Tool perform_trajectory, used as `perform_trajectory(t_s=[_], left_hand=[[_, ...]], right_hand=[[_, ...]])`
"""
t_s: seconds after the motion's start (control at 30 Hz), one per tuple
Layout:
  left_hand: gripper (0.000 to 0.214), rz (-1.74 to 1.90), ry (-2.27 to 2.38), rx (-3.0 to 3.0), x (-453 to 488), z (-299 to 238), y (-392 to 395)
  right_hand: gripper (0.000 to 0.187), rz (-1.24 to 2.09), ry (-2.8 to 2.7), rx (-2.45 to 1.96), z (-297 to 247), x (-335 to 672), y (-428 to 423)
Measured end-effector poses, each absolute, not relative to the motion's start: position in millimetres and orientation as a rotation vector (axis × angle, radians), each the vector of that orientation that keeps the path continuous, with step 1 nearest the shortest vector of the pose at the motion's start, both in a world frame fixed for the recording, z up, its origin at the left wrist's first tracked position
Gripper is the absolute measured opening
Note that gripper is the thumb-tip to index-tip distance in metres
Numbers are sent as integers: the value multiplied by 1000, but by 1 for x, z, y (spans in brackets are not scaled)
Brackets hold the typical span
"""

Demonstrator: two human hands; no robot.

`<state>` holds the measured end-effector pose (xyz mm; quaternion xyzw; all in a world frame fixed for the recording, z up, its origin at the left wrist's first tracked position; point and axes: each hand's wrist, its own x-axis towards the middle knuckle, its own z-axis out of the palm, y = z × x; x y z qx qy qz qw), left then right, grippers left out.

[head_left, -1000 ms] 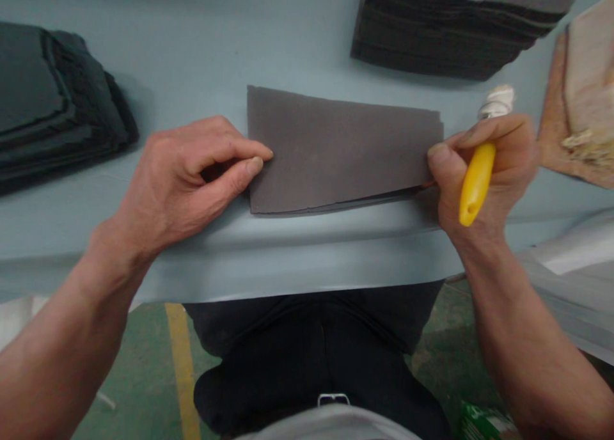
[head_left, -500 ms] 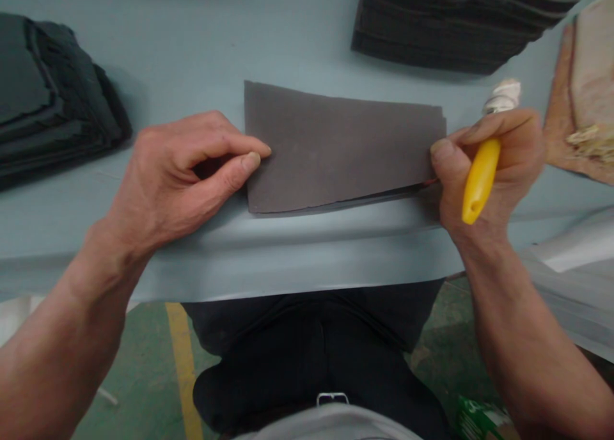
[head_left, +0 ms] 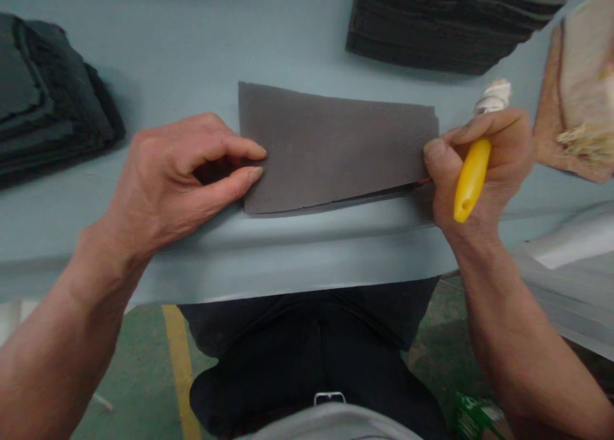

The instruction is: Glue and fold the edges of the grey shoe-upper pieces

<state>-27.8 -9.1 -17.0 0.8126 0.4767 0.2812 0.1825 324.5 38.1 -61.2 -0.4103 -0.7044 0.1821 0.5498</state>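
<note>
A small stack of dark grey sheets [head_left: 330,146], wider at its left end, lies in front of me, with its layers slightly parted along the near edge. My left hand [head_left: 177,178] is at the left end, the index fingertip and thumb tip on the top sheet, a little apart; its other fingers are mostly hidden. With thumb and fingers, my right hand [head_left: 489,165] pinches the right end. That same hand also grips a yellow-handled brush [head_left: 472,181], whose far end looks wrapped in white. Something small and red peeks out beneath the sheets near the right thumb.
A tall stack of dark sheets [head_left: 432,31] stands at the back right, and another dark pile [head_left: 52,101] at the left. Brown, stained boards [head_left: 575,101] lie at the far right. The table's covering [head_left: 288,274] ends just before my body.
My left thumb has moved slightly away from the index finger. The whole scene has shifted a little leftward in view. My right hand keeps its hold on the sheets and brush.
</note>
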Motion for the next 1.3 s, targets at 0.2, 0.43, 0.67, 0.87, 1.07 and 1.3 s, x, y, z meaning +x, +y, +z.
perform_trajectory(t_s=[0.2, 0.43, 0.67, 0.87, 1.07, 1.3], left_hand=[[23, 776, 1417, 2262, -28, -19, -10], [24, 799, 1403, 2304, -33, -24, -7], [22, 772, 1423, 2311, -30, -23, -7], [23, 770, 1429, 2297, -28, -22, -7], [22, 768, 1431, 2315, -29, -23, -7], [22, 771, 1439, 2304, -29, -23, -7]], right_hand=[[38, 457, -1631, -977, -63, 325, 37], [41, 526, -1656, -967, -63, 330, 39], [40, 588, -1742, -1029, -60, 342, 40], [40, 531, -1763, -1082, -53, 337, 34], [30, 510, -1823, -1134, -49, 340, 32], [26, 480, -1832, -1067, -43, 335, 29]])
